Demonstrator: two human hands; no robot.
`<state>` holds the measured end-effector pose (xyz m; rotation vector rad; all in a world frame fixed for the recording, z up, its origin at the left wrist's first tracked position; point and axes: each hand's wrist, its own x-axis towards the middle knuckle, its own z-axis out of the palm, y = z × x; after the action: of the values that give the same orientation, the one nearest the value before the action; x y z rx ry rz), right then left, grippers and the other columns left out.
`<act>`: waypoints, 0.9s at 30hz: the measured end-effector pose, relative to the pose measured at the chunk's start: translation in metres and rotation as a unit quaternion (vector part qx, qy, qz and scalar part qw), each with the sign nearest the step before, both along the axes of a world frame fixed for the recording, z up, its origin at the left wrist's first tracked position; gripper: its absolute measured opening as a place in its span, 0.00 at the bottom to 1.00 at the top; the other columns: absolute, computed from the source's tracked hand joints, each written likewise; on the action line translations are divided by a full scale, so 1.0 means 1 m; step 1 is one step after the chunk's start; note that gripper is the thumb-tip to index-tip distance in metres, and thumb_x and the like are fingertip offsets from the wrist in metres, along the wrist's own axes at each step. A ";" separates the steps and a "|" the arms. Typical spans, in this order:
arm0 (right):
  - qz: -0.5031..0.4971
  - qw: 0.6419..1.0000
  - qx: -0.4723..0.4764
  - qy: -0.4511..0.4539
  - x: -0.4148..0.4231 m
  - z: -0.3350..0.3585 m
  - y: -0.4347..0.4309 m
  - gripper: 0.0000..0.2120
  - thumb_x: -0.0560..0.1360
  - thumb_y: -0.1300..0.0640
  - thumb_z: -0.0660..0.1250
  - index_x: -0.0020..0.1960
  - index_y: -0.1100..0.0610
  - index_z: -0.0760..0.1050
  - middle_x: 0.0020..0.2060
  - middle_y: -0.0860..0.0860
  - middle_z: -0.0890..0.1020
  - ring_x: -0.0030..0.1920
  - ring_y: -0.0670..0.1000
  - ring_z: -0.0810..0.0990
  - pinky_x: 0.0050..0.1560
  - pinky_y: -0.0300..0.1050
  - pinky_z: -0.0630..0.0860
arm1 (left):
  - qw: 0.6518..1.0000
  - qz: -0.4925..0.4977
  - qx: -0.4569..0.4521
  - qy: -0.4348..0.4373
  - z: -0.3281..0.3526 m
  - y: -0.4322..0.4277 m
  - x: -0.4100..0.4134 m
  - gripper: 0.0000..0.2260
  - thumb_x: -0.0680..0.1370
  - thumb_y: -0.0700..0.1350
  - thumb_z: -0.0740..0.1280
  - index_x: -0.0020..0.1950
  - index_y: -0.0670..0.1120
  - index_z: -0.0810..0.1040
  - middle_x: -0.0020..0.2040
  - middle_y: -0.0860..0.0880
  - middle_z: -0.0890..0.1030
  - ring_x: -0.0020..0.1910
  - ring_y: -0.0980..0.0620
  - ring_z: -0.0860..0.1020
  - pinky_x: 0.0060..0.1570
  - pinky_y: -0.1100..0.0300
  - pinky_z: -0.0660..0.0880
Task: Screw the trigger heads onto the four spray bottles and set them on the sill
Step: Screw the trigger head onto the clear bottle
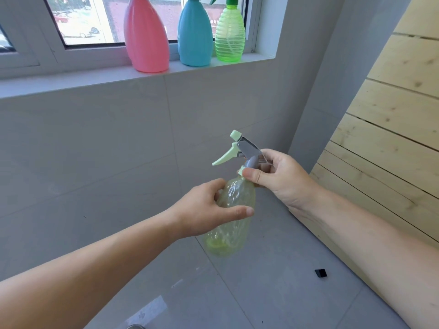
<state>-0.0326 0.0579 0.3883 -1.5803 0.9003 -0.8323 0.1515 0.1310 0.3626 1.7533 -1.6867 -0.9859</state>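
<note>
Left hand (202,210) is clamping the bottle (229,217); right hand (275,176) is pinching the head (242,148) at twelve o'clock, along the bottle's axis.

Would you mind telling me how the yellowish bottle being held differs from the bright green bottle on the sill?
The yellowish bottle is held tilted in the air, left hand on its body, right hand at its neck; the green bottle stands upright on the sill. The yellowish one is pale and faint, the green one vivid with clear horizontal ribs. The yellowish bottle's trigger head shows fully; the green bottle's top is cut off by the frame. Both are see-through plastic.
</note>
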 end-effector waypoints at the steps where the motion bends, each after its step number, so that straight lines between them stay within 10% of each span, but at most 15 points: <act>1: -0.006 1.000 0.019 -0.006 -0.001 -0.001 0.000 0.18 0.72 0.55 0.76 0.59 0.60 0.78 0.47 0.54 0.86 0.49 0.53 0.85 0.58 0.54 0.80 | 1.000 0.004 0.000 0.005 0.001 0.000 0.001 0.21 0.70 0.65 0.76 0.43 0.51 0.73 0.35 0.58 0.74 0.29 0.61 0.72 0.35 0.61 0.70; 7: -0.010 0.996 0.061 0.064 -0.001 -0.012 0.009 0.13 0.80 0.46 0.64 0.60 0.51 0.78 0.54 0.52 0.85 0.56 0.54 0.85 0.60 0.57 0.80 | 0.989 0.082 -0.014 0.122 0.002 -0.005 0.012 0.21 0.73 0.62 0.76 0.61 0.57 0.76 0.51 0.56 0.85 0.52 0.56 0.85 0.55 0.53 0.83; 11: 0.010 0.998 0.022 0.062 0.021 -0.009 0.023 0.18 0.81 0.45 0.60 0.71 0.43 0.68 0.61 0.46 0.82 0.61 0.46 0.82 0.62 0.51 0.78 | 0.971 0.103 -0.019 0.217 0.021 -0.006 0.024 0.26 0.77 0.61 0.72 0.72 0.61 0.69 0.55 0.60 0.85 0.54 0.61 0.85 0.51 0.60 0.80; 15: 0.036 0.999 -0.022 0.016 0.060 0.020 0.019 0.14 0.84 0.48 0.57 0.68 0.45 0.70 0.60 0.43 0.84 0.62 0.43 0.80 0.63 0.50 0.76 | 0.973 0.102 -0.081 0.188 0.054 -0.008 0.062 0.37 0.72 0.57 0.70 0.79 0.67 0.60 0.66 0.55 0.82 0.64 0.53 0.82 0.68 0.45 0.77; 21: 0.087 0.991 -0.094 -0.037 0.142 0.089 -0.008 0.18 0.85 0.49 0.55 0.74 0.42 0.66 0.60 0.33 0.77 0.58 0.31 0.77 0.56 0.35 0.77 | 0.952 0.204 -0.193 0.125 0.140 -0.018 0.128 0.30 0.76 0.49 0.77 0.75 0.52 0.69 0.57 0.46 0.85 0.49 0.53 0.86 0.46 0.55 0.83; 27: 0.110 0.982 -0.150 -0.029 0.225 0.155 -0.038 0.37 0.72 0.32 0.58 0.78 0.42 0.61 0.75 0.44 0.70 0.72 0.49 0.73 0.69 0.53 0.73 | 0.918 0.272 -0.276 0.085 0.202 -0.035 0.193 0.26 0.74 0.55 0.77 0.68 0.47 0.76 0.55 0.46 0.86 0.48 0.48 0.86 0.47 0.49 0.83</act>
<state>0.1927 0.0197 0.5437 -1.8662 0.5623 -0.8798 0.3449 0.0955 0.5646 1.5531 -1.1132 -0.3473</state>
